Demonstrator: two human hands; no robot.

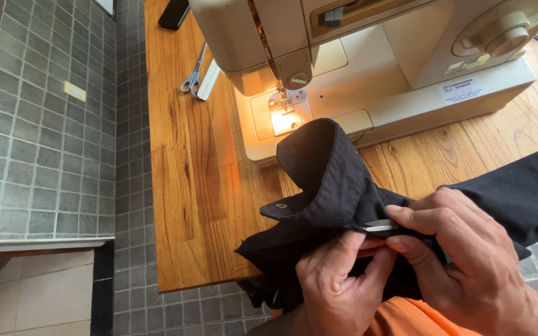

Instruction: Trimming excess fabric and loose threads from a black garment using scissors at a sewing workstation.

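My left hand (337,280) pinches the black garment (331,186) at table (188,155) edge before the sewing machine (368,68), while my right hand (462,249) grips a small metal tool (380,226) at its seam: unpicking, I judge, needing steady, shallow strokes

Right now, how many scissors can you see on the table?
1. One pair of scissors lies on the wooden table, left of the sewing machine. The right hand pinches a small metal tool against the black garment; its kind is unclear.
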